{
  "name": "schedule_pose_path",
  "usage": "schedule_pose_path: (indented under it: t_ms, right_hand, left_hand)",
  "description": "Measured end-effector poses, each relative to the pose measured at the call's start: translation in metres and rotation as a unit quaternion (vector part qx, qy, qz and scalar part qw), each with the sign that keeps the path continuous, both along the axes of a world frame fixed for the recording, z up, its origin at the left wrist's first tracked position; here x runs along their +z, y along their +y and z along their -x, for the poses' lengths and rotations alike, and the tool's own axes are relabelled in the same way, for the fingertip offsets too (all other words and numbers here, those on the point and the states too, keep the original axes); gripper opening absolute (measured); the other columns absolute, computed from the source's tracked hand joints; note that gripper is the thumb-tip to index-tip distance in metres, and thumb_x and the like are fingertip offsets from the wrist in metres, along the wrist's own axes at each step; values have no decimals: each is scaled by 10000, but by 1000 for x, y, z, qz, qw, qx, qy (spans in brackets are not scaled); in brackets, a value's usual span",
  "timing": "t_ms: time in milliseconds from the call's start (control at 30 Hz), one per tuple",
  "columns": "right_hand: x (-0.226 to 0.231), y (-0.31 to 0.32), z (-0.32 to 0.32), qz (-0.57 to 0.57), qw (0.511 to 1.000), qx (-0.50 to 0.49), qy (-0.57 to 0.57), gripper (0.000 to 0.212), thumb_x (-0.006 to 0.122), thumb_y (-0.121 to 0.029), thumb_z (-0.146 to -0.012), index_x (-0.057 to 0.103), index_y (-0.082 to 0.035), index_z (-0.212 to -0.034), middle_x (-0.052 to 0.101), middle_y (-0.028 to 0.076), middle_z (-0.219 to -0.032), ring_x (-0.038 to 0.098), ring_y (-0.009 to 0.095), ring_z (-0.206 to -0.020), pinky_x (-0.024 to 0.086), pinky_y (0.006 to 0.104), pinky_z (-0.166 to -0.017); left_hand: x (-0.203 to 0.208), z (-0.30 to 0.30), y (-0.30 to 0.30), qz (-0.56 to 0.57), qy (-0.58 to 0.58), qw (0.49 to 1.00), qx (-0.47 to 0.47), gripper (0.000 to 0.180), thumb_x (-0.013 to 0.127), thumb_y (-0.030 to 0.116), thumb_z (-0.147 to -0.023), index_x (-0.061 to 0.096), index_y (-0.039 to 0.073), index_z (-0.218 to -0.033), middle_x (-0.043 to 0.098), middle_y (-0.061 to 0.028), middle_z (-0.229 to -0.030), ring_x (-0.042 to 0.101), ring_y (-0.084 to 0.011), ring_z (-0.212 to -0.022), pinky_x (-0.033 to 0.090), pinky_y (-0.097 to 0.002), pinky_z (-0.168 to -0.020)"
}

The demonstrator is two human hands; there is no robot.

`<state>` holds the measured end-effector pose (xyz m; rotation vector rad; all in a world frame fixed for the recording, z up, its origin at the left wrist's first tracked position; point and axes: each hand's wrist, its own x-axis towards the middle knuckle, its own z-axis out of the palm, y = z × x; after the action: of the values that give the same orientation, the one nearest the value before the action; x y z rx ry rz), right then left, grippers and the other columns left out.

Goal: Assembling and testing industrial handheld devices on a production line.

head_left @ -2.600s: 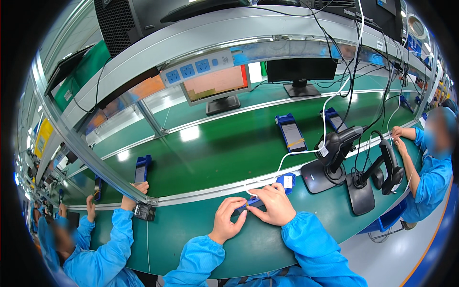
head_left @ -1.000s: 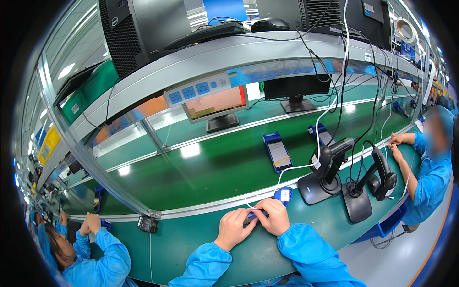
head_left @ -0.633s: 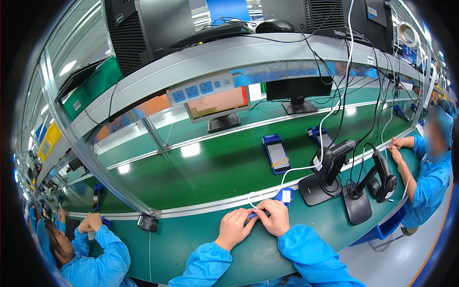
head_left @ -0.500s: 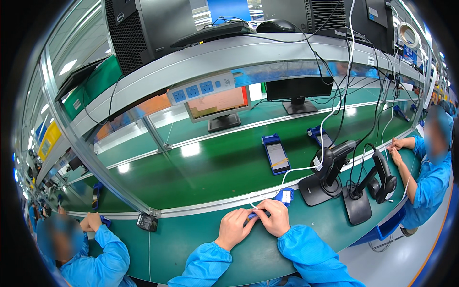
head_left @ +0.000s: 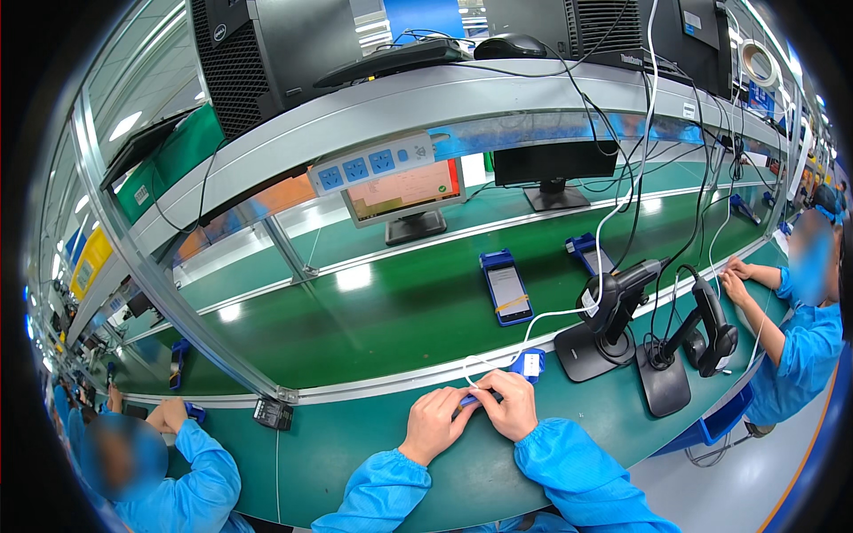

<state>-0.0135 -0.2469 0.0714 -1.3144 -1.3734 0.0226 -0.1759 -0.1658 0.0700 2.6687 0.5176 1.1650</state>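
Note:
Both my hands meet above the near edge of the green bench. My left hand (head_left: 434,424) pinches one side of a small blue piece (head_left: 468,401), mostly covered by fingers. My right hand (head_left: 509,407) closes on its other side, fingertips nearly touching the left ones. A white cable (head_left: 551,314) runs down from the upper shelf and ends at my fingers; whether it is plugged into the blue piece is hidden. Just beyond my right hand lies a blue object with a white label (head_left: 530,364), partly covered by that hand.
Two black barcode scanners on stands, a nearer one (head_left: 662,377) and another (head_left: 597,342), stand to the right. Blue-cased handheld terminals (head_left: 508,289) lie on the green conveyor (head_left: 400,329). A black adapter (head_left: 273,413) sits left. Co-workers (head_left: 178,471) (head_left: 795,329) sit at both sides.
The handheld terminals on the conveyor have shifted slightly left. Both co-workers have moved their heads a little. My hands keep their place and grip.

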Motion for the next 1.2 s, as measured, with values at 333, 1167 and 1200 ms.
schedule_pose_path:
  t_ms: [333,1167,1200]
  right_hand:
    - [-8,5,7,-87,965,2,249,65,759,18,-940,718,2,-891,742,118,-834,706,191,-733,539,304,-652]
    - [-30,7,29,0,996,87,-3,184,835,-142,-926,680,-48,-900,697,89,-828,696,283,-734,547,397,-642]
    - [-29,6,28,6,996,88,-4,183,831,-146,-930,679,-49,-901,695,88,-827,695,282,-732,546,397,-640]
  left_hand:
    - [2,-1,-1,19,7,1000,5,251,845,191,-884,759,63,-1083,741,-81,-901,718,-287,-776,569,-407,-701]
    - [-82,7,192,484,-230,819,206,419,613,314,-1123,585,-34,-1354,691,-165,-1232,665,-206,-1080,544,-364,-921]
    - [-80,5,195,476,-210,829,207,421,604,311,-1126,576,-36,-1362,692,-165,-1235,668,-213,-1086,541,-367,-936]
